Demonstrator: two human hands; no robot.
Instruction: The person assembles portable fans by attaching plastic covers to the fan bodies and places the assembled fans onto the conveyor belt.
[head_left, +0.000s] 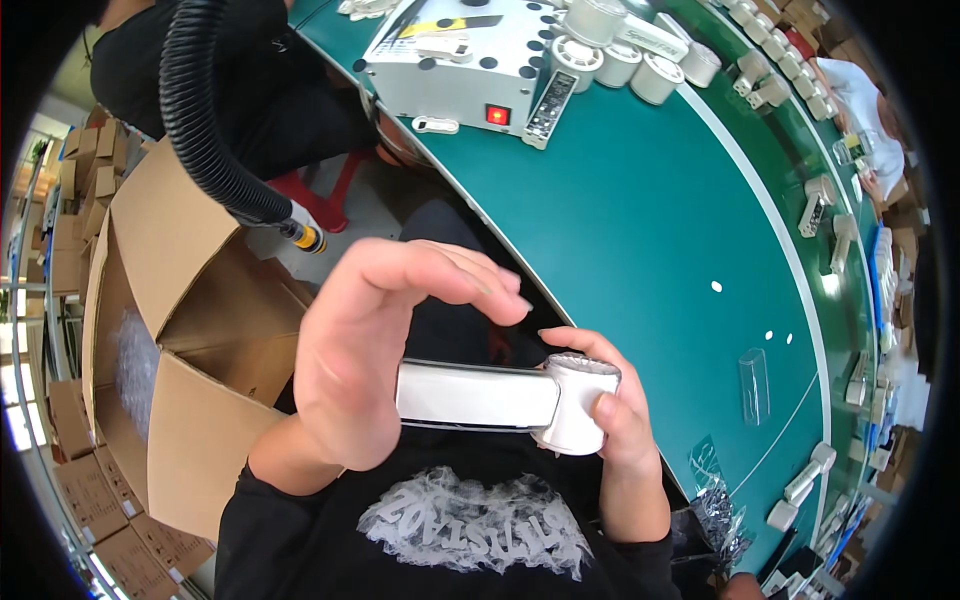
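A white device (pixel 480 397) with a long flat handle and a short cylinder at its right end is held level in front of my chest. My right hand (pixel 625 420) is closed round the cylinder, thumb on its near side and fingers at its far side. The palm of my left hand (pixel 352 365) is against the handle's left end. Its fingers are stretched out and curve above the handle, clear of it. The cylinder's top looks silvery and crinkled; the handle's left tip is hidden behind my left palm.
An open cardboard box (pixel 205 440) stands at left, beneath a black corrugated hose (pixel 190 120). On the green table (pixel 590 210) are a pale metal machine (pixel 450 85) with a lit red switch, white cylindrical parts (pixel 657 78) and a clear plastic piece (pixel 755 387). Other people sit nearby.
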